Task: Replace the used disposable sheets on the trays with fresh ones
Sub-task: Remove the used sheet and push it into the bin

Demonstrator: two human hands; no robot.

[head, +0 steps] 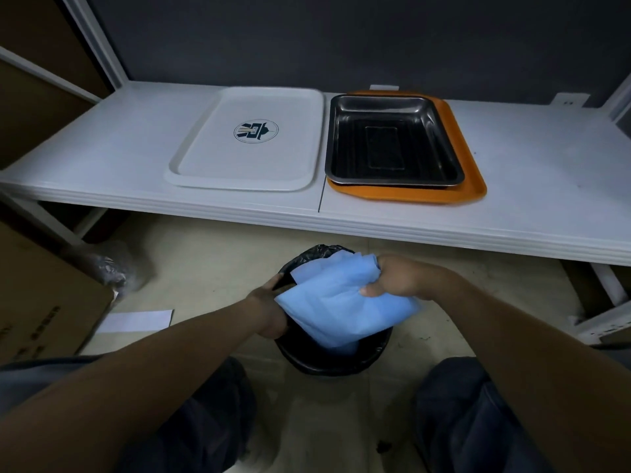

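A crumpled blue disposable sheet (336,302) hangs over the black-lined bin (355,361) on the floor, its lower end inside the bin. My right hand (397,278) grips the sheet's upper right part. My left hand (269,310) holds the bin's left rim and liner, touching the sheet's edge. On the white shelf (546,186) above lie a bare white tray (249,138) with a round logo, and a bare black metal tray (392,139) stacked on an orange tray (471,186).
A cardboard box (44,302) stands at the left with a white paper (135,320) on the floor beside it. Crumpled plastic (109,268) lies under the shelf. White shelf legs (611,285) stand at the right. My knees (457,397) flank the bin.
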